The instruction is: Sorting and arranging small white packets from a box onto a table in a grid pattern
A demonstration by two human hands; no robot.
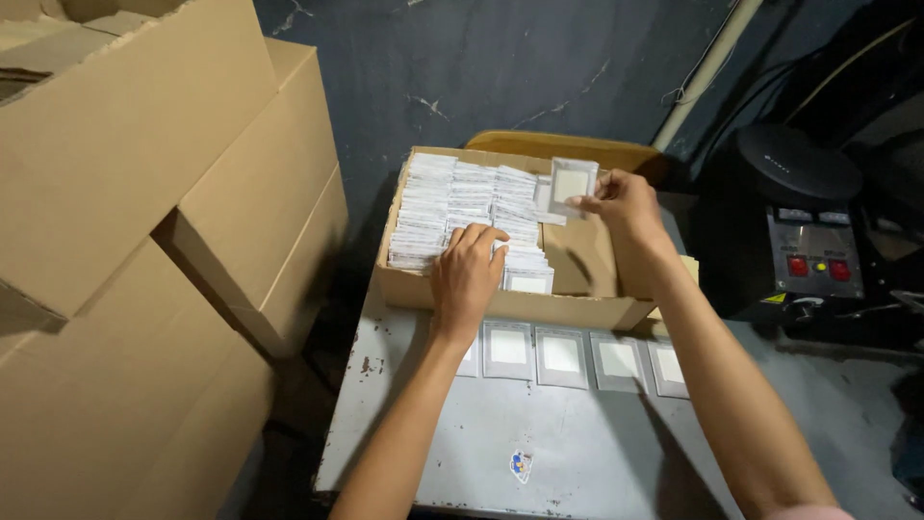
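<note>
Cardboard tray box (pixel 597 310) sits at the far end of a scuffed grey metal table (pixel 539 443), packed with rows of small white packets (pixel 462 197) standing on edge. Left hand (pixel 469 274) rests on the near rows, fingers curled down into the packets, pressing or parting them — whether any single one is gripped, I cannot tell. Right hand (pixel 626 200), at about 1 o'clock from the left hand, pinches one flat white packet (pixel 572 183) by its edge between thumb and fingertips, lifted clear above the box's bare right part. Five more flat packets (pixel 561 354) lie in a row on the table, just beside the box's near wall. Large stacked cartons (pixel 144 241) at 9 o'clock. Dark machine with two red buttons (pixel 816 252) at 3 o'clock.
</note>
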